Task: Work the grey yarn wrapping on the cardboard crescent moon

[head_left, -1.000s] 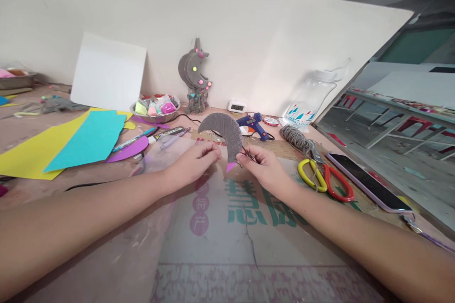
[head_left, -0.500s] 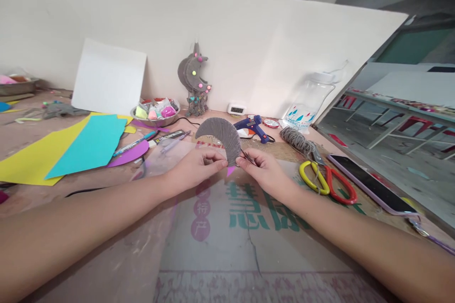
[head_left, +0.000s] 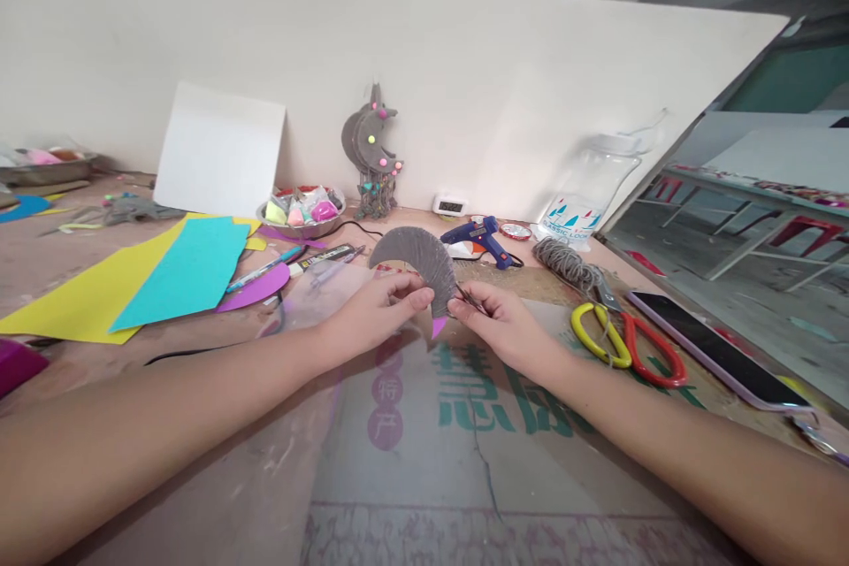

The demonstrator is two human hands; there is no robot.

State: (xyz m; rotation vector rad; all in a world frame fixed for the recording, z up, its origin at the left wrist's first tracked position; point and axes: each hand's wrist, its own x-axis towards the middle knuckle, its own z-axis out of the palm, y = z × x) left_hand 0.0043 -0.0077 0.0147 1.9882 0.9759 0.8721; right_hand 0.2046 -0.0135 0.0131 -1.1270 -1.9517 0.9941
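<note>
A cardboard crescent moon (head_left: 428,261), mostly wrapped in grey yarn, is held up above the table at the centre. Its lower tip (head_left: 439,325) still shows purple. My left hand (head_left: 385,314) is closed, pinching the crescent's inner edge between thumb and fingers. At the outer edge near that tip, my right hand (head_left: 500,318) is closed on a small bundle of dark grey yarn (head_left: 472,297). A loose strand (head_left: 489,473) lies on the printed plastic sheet (head_left: 411,469) below. Part of the crescent is hidden by my left fingers.
Scissors (head_left: 600,334), a grey yarn skein (head_left: 563,263) and a phone (head_left: 716,349) lie at right. Behind stand a glue gun (head_left: 487,243), a small clock (head_left: 449,205), a bottle (head_left: 584,181) and a finished moon ornament (head_left: 370,137). Coloured paper (head_left: 179,274) and a bowl (head_left: 302,225) are left.
The view has shifted slightly, so the scene sits a little further right. The crescent has tilted slightly and more of its purple tip shows. Both hands keep their hold.
</note>
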